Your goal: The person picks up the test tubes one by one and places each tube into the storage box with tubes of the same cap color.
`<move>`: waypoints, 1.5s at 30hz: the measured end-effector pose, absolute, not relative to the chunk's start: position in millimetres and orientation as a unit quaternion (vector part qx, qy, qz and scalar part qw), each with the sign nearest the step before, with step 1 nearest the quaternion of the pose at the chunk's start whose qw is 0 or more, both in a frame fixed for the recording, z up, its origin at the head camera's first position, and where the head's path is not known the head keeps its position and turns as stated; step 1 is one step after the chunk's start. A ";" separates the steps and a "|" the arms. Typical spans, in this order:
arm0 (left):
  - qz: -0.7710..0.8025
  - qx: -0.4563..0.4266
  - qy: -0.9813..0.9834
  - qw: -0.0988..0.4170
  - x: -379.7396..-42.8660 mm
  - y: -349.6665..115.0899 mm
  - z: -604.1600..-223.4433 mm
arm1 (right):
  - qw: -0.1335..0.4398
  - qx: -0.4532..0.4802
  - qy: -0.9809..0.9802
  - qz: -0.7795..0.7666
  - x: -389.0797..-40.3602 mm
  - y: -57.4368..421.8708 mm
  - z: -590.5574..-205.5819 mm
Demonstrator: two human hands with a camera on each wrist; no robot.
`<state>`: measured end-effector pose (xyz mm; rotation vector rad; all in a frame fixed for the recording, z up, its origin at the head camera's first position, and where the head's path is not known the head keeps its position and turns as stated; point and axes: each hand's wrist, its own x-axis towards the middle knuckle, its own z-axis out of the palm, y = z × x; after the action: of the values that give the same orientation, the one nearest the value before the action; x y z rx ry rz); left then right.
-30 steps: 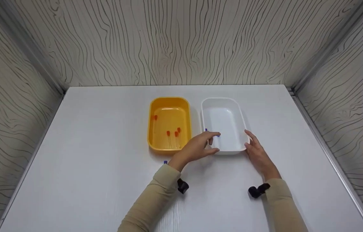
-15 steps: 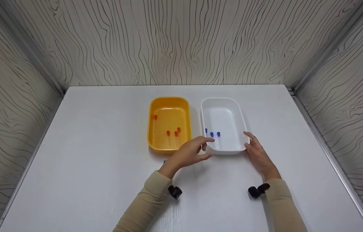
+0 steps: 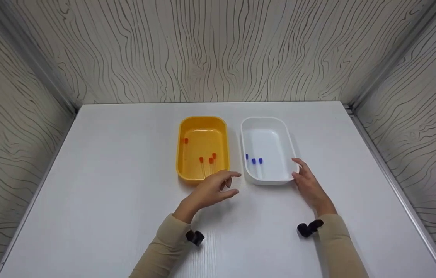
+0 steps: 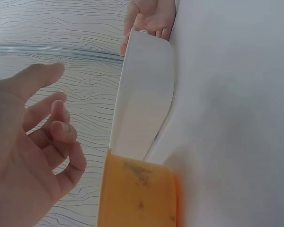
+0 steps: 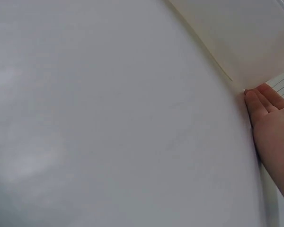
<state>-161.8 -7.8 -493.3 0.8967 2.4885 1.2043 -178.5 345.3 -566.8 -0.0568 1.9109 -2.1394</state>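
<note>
My left hand (image 3: 212, 189) hovers by the front right corner of the yellow tray (image 3: 179, 154), fingers loosely bent and thumb apart, nothing between them. In the left wrist view, its palm faces the camera beside that tray's wall. My right hand (image 3: 310, 189) holds the right front corner of the white tray (image 3: 270, 182), thumb and forefinger at the rim; in the right wrist view its other fingers (image 5: 258, 104) lie against the base. Inside the white tray are 3 thin clear sticks with blue caps (image 3: 260, 160). Several similar sticks with red caps (image 3: 201, 159) lie in the yellow one.
Both trays stand side by side on a white table (image 3: 125, 173), a narrow gap between them. Wood-grain panels (image 3: 218, 50) rise at the back and both sides. A small black camera sits on each wrist.
My left hand has drawn back leftward from the white tray, uncovering the blue-capped sticks inside. A blue cap on the table is now hidden behind that hand. My right hand stays at the tray.
</note>
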 end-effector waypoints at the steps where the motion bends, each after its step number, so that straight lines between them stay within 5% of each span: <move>1: 0.413 0.303 0.851 0.118 -160.6 -10.3 -493.3 | 0.135 -0.020 0.660 -0.739 -178.5 345.5 -566.7; 45: 0.439 0.232 0.860 0.117 -128.7 -95.3 -548.5 | 0.141 -0.008 0.662 -0.736 -176.3 344.8 -565.3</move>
<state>-128.7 -95.3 -548.5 0.6797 2.5175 1.2857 -176.3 344.8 -565.3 -0.0235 1.9109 -2.1264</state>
